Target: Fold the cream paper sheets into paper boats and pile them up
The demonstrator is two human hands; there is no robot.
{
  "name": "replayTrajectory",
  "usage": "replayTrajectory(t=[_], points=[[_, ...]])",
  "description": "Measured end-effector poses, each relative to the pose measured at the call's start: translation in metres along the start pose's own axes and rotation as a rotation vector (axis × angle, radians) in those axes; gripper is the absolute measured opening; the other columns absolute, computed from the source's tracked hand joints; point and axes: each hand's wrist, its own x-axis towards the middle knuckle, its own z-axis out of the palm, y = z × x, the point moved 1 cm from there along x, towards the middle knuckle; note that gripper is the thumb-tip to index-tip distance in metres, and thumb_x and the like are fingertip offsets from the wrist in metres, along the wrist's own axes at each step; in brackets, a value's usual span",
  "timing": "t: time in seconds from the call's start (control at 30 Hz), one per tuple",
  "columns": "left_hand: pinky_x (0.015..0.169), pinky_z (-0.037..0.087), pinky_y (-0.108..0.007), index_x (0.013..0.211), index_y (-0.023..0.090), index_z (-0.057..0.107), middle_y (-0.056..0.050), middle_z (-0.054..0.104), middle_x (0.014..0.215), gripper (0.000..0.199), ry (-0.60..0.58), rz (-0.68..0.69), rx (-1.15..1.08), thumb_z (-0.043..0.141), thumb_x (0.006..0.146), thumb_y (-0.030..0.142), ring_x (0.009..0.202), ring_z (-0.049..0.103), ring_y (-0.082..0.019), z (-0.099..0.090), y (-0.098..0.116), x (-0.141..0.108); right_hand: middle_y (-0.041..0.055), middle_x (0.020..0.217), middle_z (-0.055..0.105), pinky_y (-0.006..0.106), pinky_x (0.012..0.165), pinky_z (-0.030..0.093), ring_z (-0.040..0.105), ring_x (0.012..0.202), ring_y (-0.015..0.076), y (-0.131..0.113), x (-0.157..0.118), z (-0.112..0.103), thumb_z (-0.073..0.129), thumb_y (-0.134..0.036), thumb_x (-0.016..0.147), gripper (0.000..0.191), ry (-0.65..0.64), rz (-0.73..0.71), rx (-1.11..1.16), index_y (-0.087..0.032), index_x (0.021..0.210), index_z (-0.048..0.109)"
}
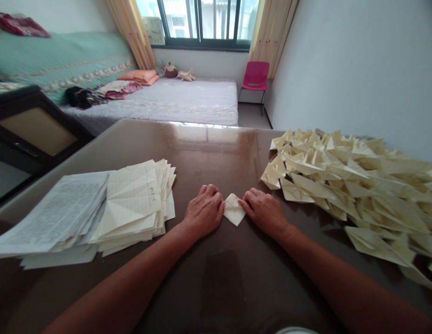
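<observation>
A small folded paper [234, 211], cream and diamond-shaped, lies on the brown tabletop [216, 162] between my hands. My left hand [206, 208] is closed, its curled fingers gripping the paper's left corner. On the opposite corner, my right hand [264, 208] pinches the paper with bent fingers. The fingertips are partly hidden behind the knuckles. One point of the diamond faces me, and creases run across its upper part.
Left of my hands lie a stack of lined cream sheets [132, 199] and a stack of printed sheets [59, 213]. A large heap of folded paper boats [341, 171] covers the table's right side. Beyond are a bed [188, 99], a pink chair [255, 76] and a dark cabinet [38, 130].
</observation>
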Motion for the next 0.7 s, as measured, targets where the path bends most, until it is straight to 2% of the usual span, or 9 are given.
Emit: replayTrajectory(t=[0.2, 0.3, 0.37, 0.57, 0.7], points=[[0.069, 0.053, -0.032, 0.076, 0.02, 0.052, -0.007, 0.052, 0.098, 0.021, -0.015, -0.033, 0.017, 0.046, 0.091, 0.034, 0.096, 0.047, -0.022, 0.0, 0.004, 0.002, 0.0014, 0.079, 0.06, 0.029, 0.061, 0.029, 0.056, 0.071, 0.0154, 0.001, 0.0, 0.001, 0.042, -0.045, 0.095, 0.033, 0.023, 0.031, 0.048, -0.021, 0.076, 0.056], [0.069, 0.054, -0.032, 0.086, 0.02, 0.053, -0.007, 0.052, 0.1, 0.013, 0.0, -0.048, 0.029, 0.05, 0.089, 0.032, 0.097, 0.048, -0.022, 0.001, 0.005, 0.001, 0.0003, 0.077, 0.059, 0.028, 0.06, 0.029, 0.056, 0.07, 0.0147, 0.002, 0.0, 0.0, 0.044, -0.047, 0.094, 0.034, 0.03, 0.045, 0.086, -0.022, 0.074, 0.054], [0.077, 0.053, -0.033, 0.095, 0.02, 0.055, -0.006, 0.053, 0.101, 0.012, 0.02, 0.011, 0.024, 0.047, 0.092, 0.029, 0.097, 0.049, -0.021, 0.003, 0.005, 0.0, -0.0001, 0.076, 0.059, 0.028, 0.06, 0.028, 0.055, 0.069, 0.0145, 0.002, 0.0, 0.0, 0.044, -0.047, 0.094, 0.034, 0.033, 0.048, 0.095, -0.022, 0.073, 0.054], [0.093, 0.047, -0.032, 0.106, 0.017, 0.06, -0.005, 0.061, 0.11, 0.02, 0.058, 0.34, -0.035, 0.044, 0.095, 0.023, 0.105, 0.049, -0.019, 0.007, 0.004, -0.003, -0.0003, 0.075, 0.058, 0.028, 0.058, 0.027, 0.054, 0.067, 0.0142, 0.003, 0.001, 0.004, 0.045, -0.048, 0.093, 0.034, 0.055, 0.063, 0.103, -0.022, 0.073, 0.055], [0.093, 0.047, -0.035, 0.116, 0.013, 0.058, -0.008, 0.062, 0.118, 0.026, -0.013, 0.389, 0.054, 0.045, 0.094, 0.019, 0.109, 0.052, -0.022, 0.008, 0.007, -0.009, 0.001, 0.085, 0.061, 0.028, 0.059, 0.03, 0.055, 0.067, 0.0139, 0.005, -0.001, 0.003, 0.043, -0.049, 0.094, 0.033, 0.062, 0.078, 0.139, -0.022, 0.081, 0.059]])
